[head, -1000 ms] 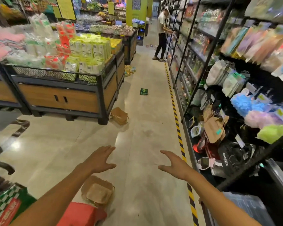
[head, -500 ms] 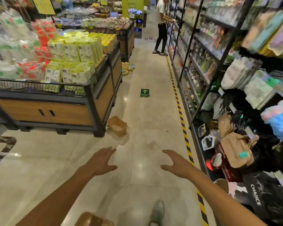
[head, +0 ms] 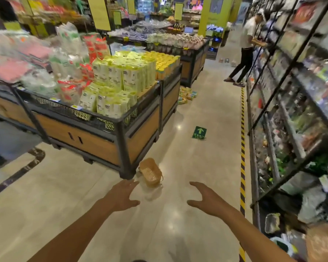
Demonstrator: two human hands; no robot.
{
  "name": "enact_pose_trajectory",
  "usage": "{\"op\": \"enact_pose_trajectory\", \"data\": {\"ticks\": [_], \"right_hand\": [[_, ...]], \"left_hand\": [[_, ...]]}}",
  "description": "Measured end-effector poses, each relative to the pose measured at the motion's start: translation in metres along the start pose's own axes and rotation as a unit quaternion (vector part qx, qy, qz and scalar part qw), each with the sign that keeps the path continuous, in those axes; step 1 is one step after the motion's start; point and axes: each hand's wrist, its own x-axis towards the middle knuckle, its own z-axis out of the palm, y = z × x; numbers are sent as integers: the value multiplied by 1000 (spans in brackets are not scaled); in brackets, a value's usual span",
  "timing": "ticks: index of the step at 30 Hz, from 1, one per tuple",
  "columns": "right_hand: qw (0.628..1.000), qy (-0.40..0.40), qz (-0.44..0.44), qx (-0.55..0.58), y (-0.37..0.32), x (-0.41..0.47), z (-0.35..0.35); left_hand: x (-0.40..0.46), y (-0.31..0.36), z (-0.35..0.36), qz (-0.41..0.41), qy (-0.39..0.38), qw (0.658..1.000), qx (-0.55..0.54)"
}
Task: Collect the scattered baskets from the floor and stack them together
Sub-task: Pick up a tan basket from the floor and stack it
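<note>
Facing basket [head: 150,172] beside display corner [head: 125,148]

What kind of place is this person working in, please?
Most likely a supermarket or general store: a display bin piled with packaged goods, tall stocked shelves along the right, and a green arrow sticker on the aisle floor.

The polished beige floor [head: 206,110] of the shop aisle carried a tan basket [head: 151,172] tipped on its side, just beside the corner of a wood-panelled display stand [head: 95,140]. Farther along lay a green arrow sticker [head: 199,132] and a heap of yellow packets [head: 187,95]. A black-and-yellow striped line [head: 242,148] ran beside the shelving [head: 284,129].
</note>
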Motion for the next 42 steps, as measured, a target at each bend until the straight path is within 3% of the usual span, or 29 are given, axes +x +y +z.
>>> {"op": "enact_pose_trajectory", "data": {"ticks": [15,24,29,33,42], "right_hand": [[992,-74,-26,-95,25,330,-167],[959,-190,-124,-168,-14,532,-205],[918,-267,-206,-211,-37,639,-196],[871,-325,-260,-263,-43,700,-202],[798,-380,-294,-364,-40,790,-206]], "left_hand": [[295,-48,-86,-47,19,994,-94],[365,-80,-104,-212,50,963,-160],[385,-74,-97,-320,66,919,-221],[402,-42,-92,-405,60,863,-294],[456,27,-60,-523,86,751,-394]]}}
